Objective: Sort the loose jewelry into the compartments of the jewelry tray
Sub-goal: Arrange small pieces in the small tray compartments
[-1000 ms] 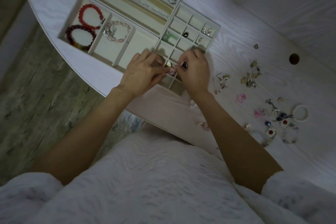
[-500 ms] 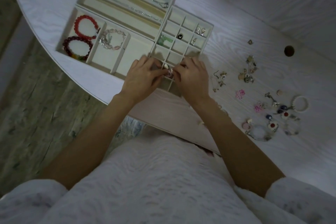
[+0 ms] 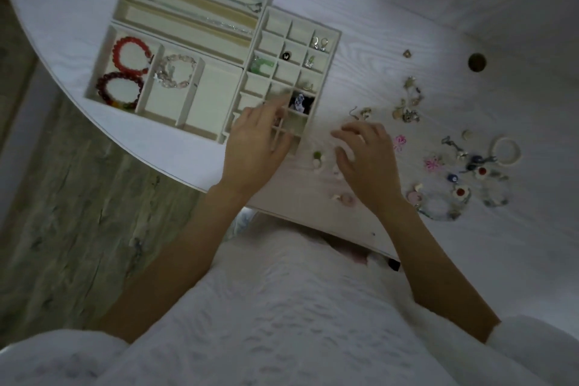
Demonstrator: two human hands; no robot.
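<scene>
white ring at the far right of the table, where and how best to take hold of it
The white ring lies flat on the table, hole up, with small pieces crowding its near-left edge. Probably best pinched across its band on the bare far-right side, one fingertip inside the hole and the thumb outside, coming down from above with the right hand, which is closer.

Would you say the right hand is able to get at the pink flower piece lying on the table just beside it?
Probably yes. The right hand is open and holds nothing, and the pink flower piece lies on bare table just past its outer edge, with nothing over it or between them.
</scene>
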